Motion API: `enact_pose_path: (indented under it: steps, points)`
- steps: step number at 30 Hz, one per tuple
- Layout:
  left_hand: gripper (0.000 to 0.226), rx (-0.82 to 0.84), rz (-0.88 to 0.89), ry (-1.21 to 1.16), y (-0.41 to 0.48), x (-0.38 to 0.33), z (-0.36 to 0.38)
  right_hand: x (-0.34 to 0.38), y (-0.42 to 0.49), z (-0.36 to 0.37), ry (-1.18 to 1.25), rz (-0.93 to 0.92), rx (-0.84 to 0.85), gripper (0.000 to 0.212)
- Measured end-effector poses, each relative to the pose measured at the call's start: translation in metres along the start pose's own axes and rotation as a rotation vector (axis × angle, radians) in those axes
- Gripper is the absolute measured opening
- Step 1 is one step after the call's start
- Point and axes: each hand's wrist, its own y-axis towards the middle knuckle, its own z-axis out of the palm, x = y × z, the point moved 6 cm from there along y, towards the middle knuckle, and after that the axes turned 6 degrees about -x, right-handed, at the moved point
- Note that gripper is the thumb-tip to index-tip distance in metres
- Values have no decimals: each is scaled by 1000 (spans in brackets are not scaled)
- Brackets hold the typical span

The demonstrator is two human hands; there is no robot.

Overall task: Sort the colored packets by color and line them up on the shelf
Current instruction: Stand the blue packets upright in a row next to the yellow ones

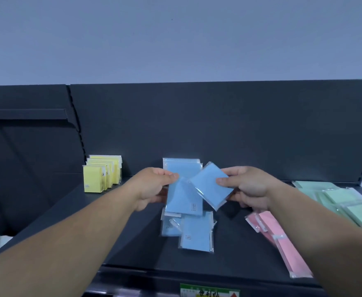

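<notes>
At the centre of the frame two blue packets are held above the shelf (236, 249). The left hand (154, 187) is closed on one blue packet (184, 200), which is pinched near its upper left corner between thumb and fingers and hangs nearly upright. The right hand (247, 187) is closed on a tilted blue packet (208, 185), gripped at its right edge with the thumb on the face and the fingers behind. The two packets overlap in the picture, and whether they touch cannot be told. Just behind them a short blue row (182, 167) is stood against the back panel (240, 125), and loose blue packets (197, 234) are left lying flat below the hands. A yellow row (101, 174) is lined up at the left, while pink packets (270, 230) and green packets (347, 204) are heaped at the right. The packets are judged to be light, thin pads in clear, glossy sleeves: fairly stiff across the face but slippery, with loose film at the edges. A hold is best taken across the pad itself, thumb on one face and fingers on the other, not on the film margin, which could slide or crumple. Little force is called for, and standing packets are likely to be tipped by a careless nudge.
</notes>
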Motion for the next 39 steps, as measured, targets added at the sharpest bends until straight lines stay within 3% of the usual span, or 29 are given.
enact_pose_path:
  steps: [3, 7, 12, 16, 18, 22, 25, 27, 30, 32, 36, 39]
  points:
    - [20, -30, 3, -107, 1, -1, 7, -8, 10, 0, 193, -10, -164, 22]
    - [23, -102, 9, -210, 4, -3, 14, -19, 12, 15, -24, -32, -249, 26]
    - [28, -87, 43, -220, 8, -3, 23, -22, 14, 30, -66, -58, -242, 25]
    - [20, 13, 127, -91, 12, -7, 24, -23, 19, 32, -156, -114, -229, 61]
    - [20, 40, 194, 4, 13, -14, 24, -14, 22, 31, -286, -208, -214, 66]
    - [30, 2, 317, 96, 16, -28, 21, 0, 25, 36, -376, -324, -198, 29]
    - [35, -107, 311, 163, 28, -21, 9, -4, 36, 38, -138, -262, -159, 23]
    - [29, -148, 297, 140, 35, -15, 2, -7, 45, 40, -105, -240, -117, 22]
    - [30, -213, 352, 86, 42, -17, -5, -4, 55, 34, -429, -310, -228, 6]
    - [36, -269, 400, 69, 47, -19, -10, 0, 62, 32, -501, -330, -292, 9]
    - [46, -345, 420, 54, 61, -13, -17, 1, 77, 34, -534, -289, -285, 20]
    - [43, -328, 339, 203, 75, 10, -15, -11, 87, 33, -783, -238, -275, 6]
